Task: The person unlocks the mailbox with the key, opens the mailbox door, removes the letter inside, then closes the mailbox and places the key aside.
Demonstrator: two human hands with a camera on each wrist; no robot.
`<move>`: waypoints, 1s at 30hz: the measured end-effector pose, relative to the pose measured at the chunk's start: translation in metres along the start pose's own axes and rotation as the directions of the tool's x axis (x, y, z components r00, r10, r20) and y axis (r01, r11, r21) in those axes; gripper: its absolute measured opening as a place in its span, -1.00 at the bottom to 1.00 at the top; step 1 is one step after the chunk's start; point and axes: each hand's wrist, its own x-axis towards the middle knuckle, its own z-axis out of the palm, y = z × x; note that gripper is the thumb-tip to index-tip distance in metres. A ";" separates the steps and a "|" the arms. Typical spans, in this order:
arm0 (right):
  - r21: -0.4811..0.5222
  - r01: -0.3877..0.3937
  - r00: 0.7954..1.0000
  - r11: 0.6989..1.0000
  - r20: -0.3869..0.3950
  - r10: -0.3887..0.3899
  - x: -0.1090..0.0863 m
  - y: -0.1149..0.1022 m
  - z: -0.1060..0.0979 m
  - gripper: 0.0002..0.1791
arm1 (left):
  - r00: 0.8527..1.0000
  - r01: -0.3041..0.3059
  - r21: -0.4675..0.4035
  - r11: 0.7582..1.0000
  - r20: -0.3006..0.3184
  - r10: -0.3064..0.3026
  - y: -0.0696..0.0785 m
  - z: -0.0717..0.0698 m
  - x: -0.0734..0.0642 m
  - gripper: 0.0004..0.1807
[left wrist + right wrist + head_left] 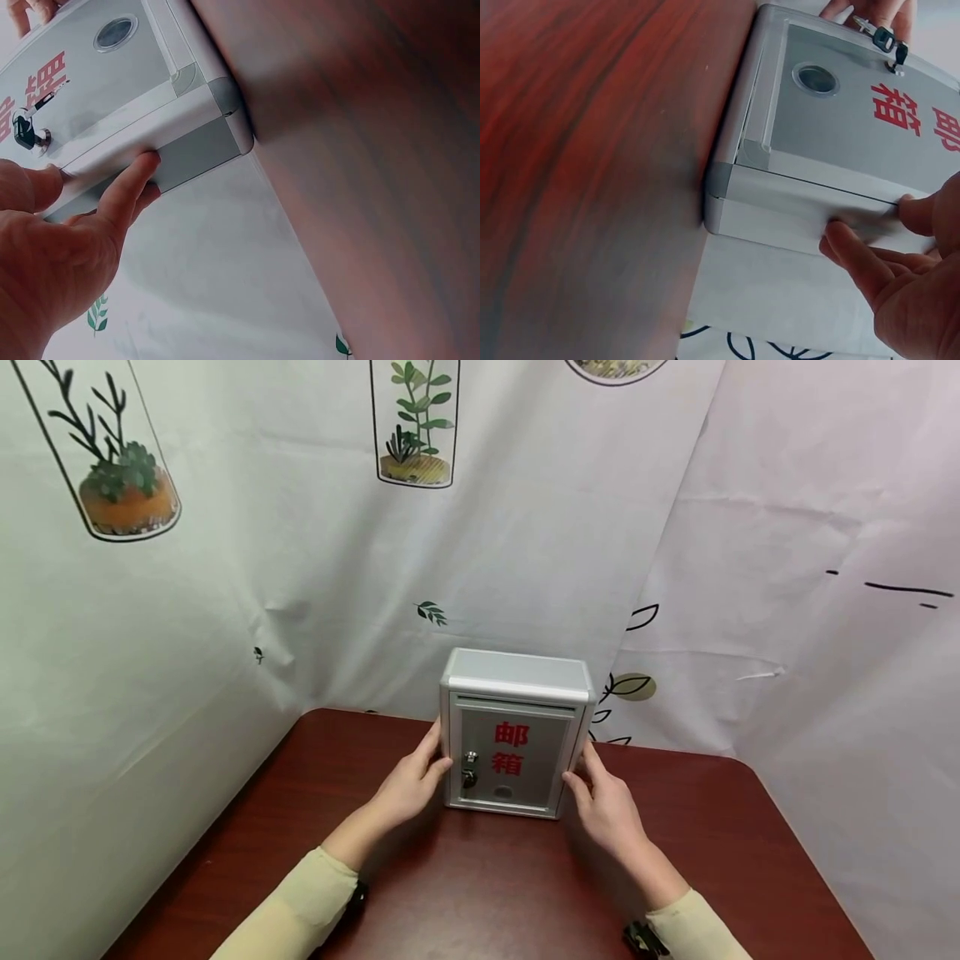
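A silver metal mailbox [540, 752] with red characters on its front door stands upright towards the back of the table. My left hand [408, 783] grips its left side, thumb at the front edge and fingers along the side panel. On the opposite side my right hand [611, 806] holds it the same way, as the right wrist view shows from close up. Keys [885, 39] hang from the lock on the door's left part. Below the characters is a small round window [116, 34]. A slot [517, 702] runs across the top of the front.
The dark red wooden table [480, 893] has rounded back corners. White fabric [525, 568] printed with plants hangs close behind it and along both sides. Dark straps show by both sleeve cuffs.
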 end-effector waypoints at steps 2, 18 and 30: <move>0.001 -0.009 1.000 1.000 0.009 0.009 -0.002 0.001 0.000 -0.16 | 1.000 0.012 0.002 1.000 0.007 -0.012 0.001 0.000 0.000 -0.11; -0.078 0.002 0.999 0.997 0.035 0.001 -0.007 0.001 -0.007 -0.12 | 0.999 0.025 0.020 0.999 0.028 -0.025 0.002 0.005 -0.001 -0.12; -0.304 -0.022 0.999 0.953 -0.050 0.007 -0.009 -0.021 -0.014 -0.56 | 1.000 0.012 0.034 0.999 0.026 -0.013 -0.001 0.003 0.000 -0.12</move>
